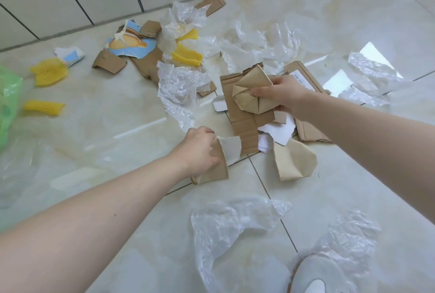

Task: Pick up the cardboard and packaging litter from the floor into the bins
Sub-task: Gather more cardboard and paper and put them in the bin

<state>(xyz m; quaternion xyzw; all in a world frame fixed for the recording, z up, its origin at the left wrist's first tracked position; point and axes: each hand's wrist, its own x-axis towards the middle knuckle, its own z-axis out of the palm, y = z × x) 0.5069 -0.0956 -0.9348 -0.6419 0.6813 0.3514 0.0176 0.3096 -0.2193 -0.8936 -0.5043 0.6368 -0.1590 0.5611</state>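
Note:
My left hand (200, 149) grips a torn tan paper cup piece (222, 158) low on the tiled floor. My right hand (282, 94) holds a crushed tan paper cup (250, 94) above a strip of corrugated cardboard (242, 125). Another flattened tan cup (294, 160) lies on the floor just right of my left hand, beside white paper scraps (277, 132). More cardboard (306, 127) lies under my right wrist.
A green bin bag (8, 104) shows at the left edge. Yellow foam pieces (48, 72), a printed blue carton scrap (131, 43), cardboard bits (109, 63) and clear plastic sheets (179, 87) litter the floor toward the tiled wall. Plastic film (226, 224) lies near my shoe (315, 276).

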